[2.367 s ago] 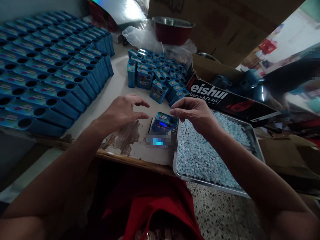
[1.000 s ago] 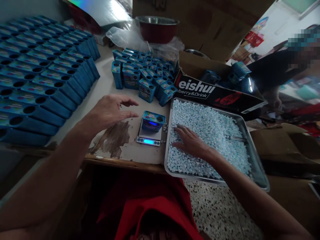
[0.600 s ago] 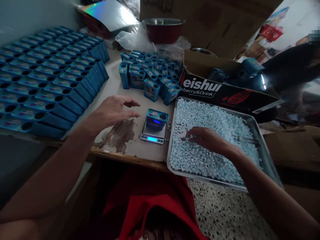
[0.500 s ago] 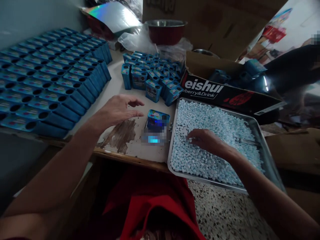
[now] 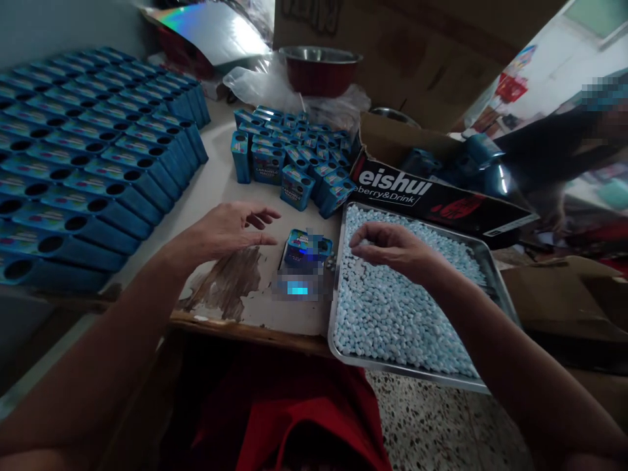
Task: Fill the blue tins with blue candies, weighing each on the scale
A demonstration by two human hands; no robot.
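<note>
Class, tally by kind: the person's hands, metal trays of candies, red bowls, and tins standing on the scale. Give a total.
Hands, left hand and right hand: 2
Metal tray: 1
Red bowl: 1
Tin on the scale: 1
Total: 5

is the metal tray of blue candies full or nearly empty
Full. Pale blue candies cover the metal tray almost edge to edge, with hardly any bare bottom showing. The right hand is over them.

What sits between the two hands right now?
In the head view, a small blue tin on a pocket scale sits between the left hand and right hand.
</note>
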